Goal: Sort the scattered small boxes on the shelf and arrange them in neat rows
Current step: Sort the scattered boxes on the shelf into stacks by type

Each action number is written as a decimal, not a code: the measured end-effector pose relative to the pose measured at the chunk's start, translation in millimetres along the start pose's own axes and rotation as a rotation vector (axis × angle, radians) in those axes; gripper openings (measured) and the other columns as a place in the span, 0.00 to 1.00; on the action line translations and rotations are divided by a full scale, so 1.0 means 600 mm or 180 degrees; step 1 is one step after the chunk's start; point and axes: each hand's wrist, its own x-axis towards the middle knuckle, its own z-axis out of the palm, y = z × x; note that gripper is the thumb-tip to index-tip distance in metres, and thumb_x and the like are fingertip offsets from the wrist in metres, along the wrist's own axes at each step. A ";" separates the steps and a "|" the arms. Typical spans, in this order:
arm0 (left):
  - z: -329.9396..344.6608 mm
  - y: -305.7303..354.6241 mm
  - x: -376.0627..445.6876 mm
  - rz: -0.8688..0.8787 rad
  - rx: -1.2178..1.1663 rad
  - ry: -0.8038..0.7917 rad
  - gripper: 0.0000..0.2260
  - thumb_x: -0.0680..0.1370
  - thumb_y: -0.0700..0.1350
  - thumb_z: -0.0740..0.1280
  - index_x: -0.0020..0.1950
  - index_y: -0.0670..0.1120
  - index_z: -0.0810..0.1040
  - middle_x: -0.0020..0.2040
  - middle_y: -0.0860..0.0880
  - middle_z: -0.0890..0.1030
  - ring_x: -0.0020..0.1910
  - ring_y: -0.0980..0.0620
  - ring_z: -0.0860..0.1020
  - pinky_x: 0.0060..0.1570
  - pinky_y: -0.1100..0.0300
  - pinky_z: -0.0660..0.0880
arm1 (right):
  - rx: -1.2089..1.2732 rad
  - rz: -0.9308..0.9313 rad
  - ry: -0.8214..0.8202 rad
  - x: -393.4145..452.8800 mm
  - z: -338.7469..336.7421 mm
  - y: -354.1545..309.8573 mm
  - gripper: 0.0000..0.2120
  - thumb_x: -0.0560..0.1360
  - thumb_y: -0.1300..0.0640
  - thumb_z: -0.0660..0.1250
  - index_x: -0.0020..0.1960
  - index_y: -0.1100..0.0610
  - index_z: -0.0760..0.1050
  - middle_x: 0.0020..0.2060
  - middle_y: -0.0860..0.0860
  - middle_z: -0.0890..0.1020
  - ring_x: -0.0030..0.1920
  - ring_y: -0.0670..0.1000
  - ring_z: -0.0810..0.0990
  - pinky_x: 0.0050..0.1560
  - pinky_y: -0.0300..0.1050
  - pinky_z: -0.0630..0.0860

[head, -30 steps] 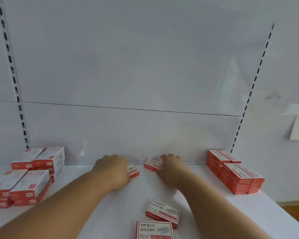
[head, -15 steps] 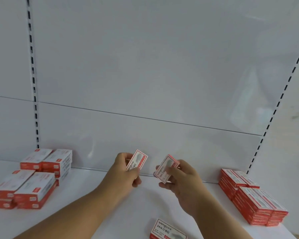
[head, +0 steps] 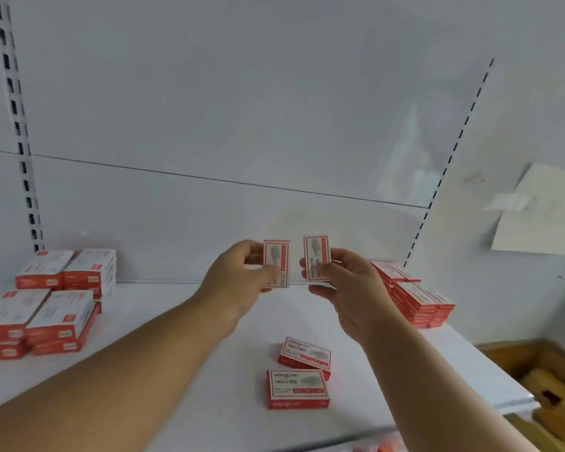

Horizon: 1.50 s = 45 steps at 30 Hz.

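Left hand curled on a small red-and-white box, thumb across the printed face, fingers behind; right hand pinching a second box the same way, thumb low on the face. Both boxes lifted clear of the shelf, held upright side by side, near each other but apart, printed faces toward the camera. Long axis of each running twelve to six; print on the right-hand one reading sideways, so top edge probably toward three or nine, too blurred to say which.

Likely light for the size yet dense if full of staples, as the "24/6" print on the loose boxes suggests; stiff card, smooth faces, a little slippery under a loose pinch. Not fragile, though corners could crush. Best taken across the short width, thumb on one broad face and fingers on the other, as here.

At six o'clock from the hands, two loose boxes lying flat: far one with long axis about ten to four, near one close to nine to three, overlapping or touching at the corner. At three o'clock, a neat stack against the back wall. At nine o'clock, larger piles in rough rows.
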 end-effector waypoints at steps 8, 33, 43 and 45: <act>0.146 0.055 0.016 -0.0137 -0.0311 -0.0436 0.11 0.76 0.30 0.68 0.55 0.43 0.80 0.48 0.43 0.84 0.47 0.46 0.85 0.50 0.51 0.82 | -0.0774 -0.0489 0.0478 0.018 -0.164 -0.065 0.11 0.73 0.71 0.67 0.46 0.57 0.83 0.41 0.54 0.87 0.44 0.57 0.85 0.46 0.49 0.81; 0.462 0.029 0.148 -0.0779 0.1118 0.0623 0.01 0.73 0.34 0.71 0.43 0.36 0.82 0.33 0.41 0.81 0.29 0.47 0.77 0.35 0.53 0.78 | -0.4034 -0.0289 -0.0444 0.233 -0.402 -0.039 0.08 0.75 0.52 0.69 0.42 0.57 0.76 0.37 0.51 0.81 0.35 0.49 0.79 0.27 0.40 0.71; 0.367 0.056 0.094 -0.0085 0.2121 0.0613 0.08 0.73 0.43 0.71 0.50 0.49 0.76 0.46 0.50 0.78 0.45 0.48 0.79 0.46 0.55 0.77 | -0.3715 -0.1052 -0.0286 0.181 -0.339 -0.080 0.06 0.76 0.55 0.64 0.49 0.58 0.76 0.44 0.52 0.81 0.45 0.54 0.80 0.45 0.47 0.79; 0.334 0.063 0.071 0.0063 0.2394 0.0499 0.08 0.73 0.43 0.69 0.51 0.49 0.76 0.45 0.52 0.77 0.43 0.50 0.78 0.43 0.57 0.76 | -0.3732 -0.1150 -0.0300 0.157 -0.308 -0.085 0.07 0.77 0.55 0.62 0.49 0.57 0.76 0.46 0.52 0.81 0.48 0.55 0.79 0.46 0.46 0.78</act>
